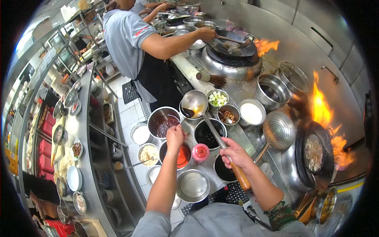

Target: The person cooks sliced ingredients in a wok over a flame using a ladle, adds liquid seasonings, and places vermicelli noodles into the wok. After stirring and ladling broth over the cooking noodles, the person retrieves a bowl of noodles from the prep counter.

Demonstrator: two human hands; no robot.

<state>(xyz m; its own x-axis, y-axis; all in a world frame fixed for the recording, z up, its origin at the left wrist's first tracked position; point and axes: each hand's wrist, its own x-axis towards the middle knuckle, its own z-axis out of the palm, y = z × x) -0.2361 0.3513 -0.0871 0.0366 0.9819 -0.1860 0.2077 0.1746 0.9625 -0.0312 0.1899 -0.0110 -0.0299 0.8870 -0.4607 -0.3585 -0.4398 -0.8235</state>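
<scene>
My right hand [233,152] is closed round the long handle of a steel ladle [194,99], whose bowl hangs over the seasoning pots with some yellowish liquid in it. My left hand [175,138] is closed on the thin handle of a small dark spoon [188,113], which is at the rim of the ladle bowl. Just left of the spoon stands a pot of dark red sauce [164,122]. Below my left hand is a pot of bright red sauce [183,157], beside a red-capped bottle [200,152].
At the right, a wok [316,152] with food sits beside tall flames. A perforated strainer [278,129] lies left of it. A co-worker [130,51] cooks at another flaming wok [233,46]. A steel shelf counter [89,158] runs along the left.
</scene>
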